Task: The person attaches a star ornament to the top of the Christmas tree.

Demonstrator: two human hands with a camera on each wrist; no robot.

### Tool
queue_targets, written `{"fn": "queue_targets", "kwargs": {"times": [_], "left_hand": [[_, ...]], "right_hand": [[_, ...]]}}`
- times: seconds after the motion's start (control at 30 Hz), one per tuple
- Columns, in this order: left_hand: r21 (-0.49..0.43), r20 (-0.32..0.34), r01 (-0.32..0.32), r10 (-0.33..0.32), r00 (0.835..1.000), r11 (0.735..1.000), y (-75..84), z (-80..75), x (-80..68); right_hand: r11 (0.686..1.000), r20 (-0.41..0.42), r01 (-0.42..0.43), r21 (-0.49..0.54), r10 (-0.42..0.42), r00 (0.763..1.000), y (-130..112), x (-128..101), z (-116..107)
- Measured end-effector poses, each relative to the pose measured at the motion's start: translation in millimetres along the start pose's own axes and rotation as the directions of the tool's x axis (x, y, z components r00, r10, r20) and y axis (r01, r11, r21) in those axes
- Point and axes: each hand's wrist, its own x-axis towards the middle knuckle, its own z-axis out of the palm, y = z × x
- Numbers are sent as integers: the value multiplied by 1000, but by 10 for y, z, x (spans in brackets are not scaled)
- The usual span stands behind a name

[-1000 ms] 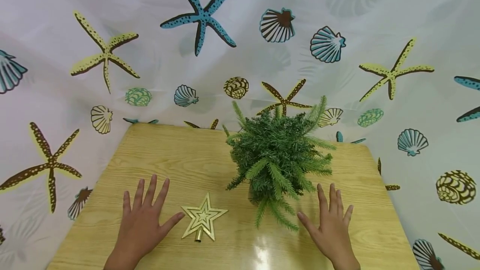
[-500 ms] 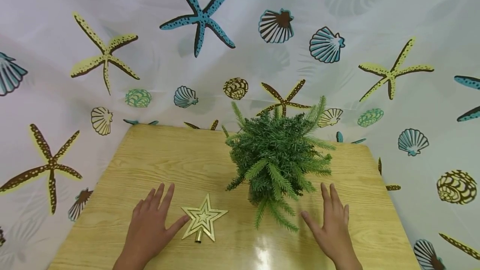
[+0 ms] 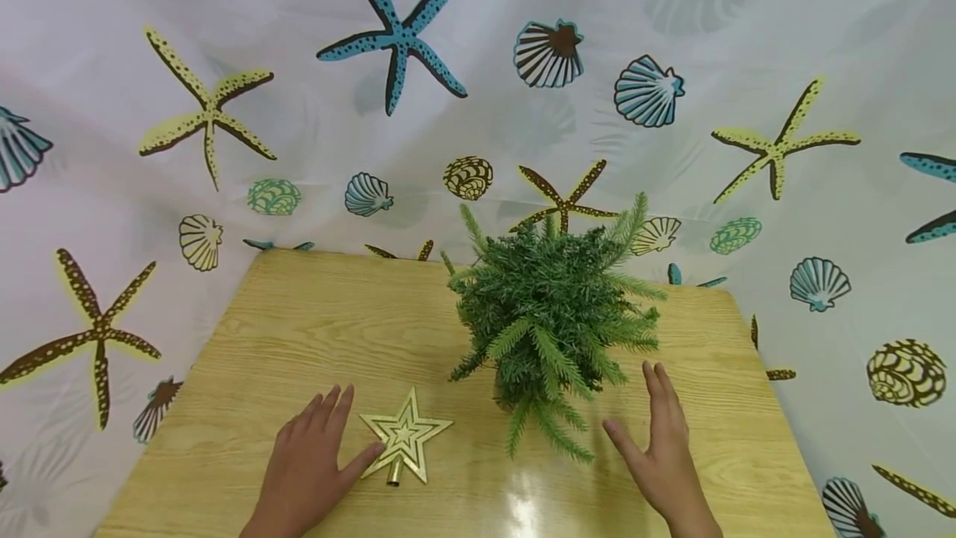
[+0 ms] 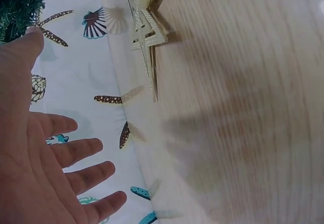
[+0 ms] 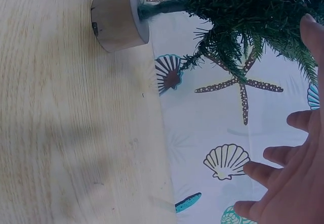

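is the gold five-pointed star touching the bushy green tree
Apart. The head view shows bare yellowish wooden tabletop between the gold five-pointed star and the bushy green tree.

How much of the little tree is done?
Done: the artificial Christmas tree already stands upright on its round base. In hand: nothing is gripped; the left hand hovers near the gold star topper, the right hand near the tree. Still to do: probably putting the star on top, since it's lying on the table.
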Motion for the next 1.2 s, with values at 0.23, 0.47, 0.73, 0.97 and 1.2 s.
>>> {"fn": "queue_targets", "kwargs": {"times": [0.23,0.47,0.73,0.97,1.2], "left_hand": [[-10,16,17,-17,1000,1000,22,41,-29],[-29,-9,24,-25,1000,999,50,99,-36],[-79,-71,38,-44,997,996,67,239,-72],[-72,-62,49,-53,997,996,100,280,-84],[-72,-45,75,-78,996,995,97,317,-92]], "right_hand": [[994,19,1,113,-3,1000,2,-25,31],[983,-16,51,177,-49,999,16,-31,30],[972,-43,87,217,-80,996,-25,-26,-1],[957,-62,143,252,-131,989,-78,-16,-32],[952,-52,125,279,-115,992,-114,2,-63]]}}
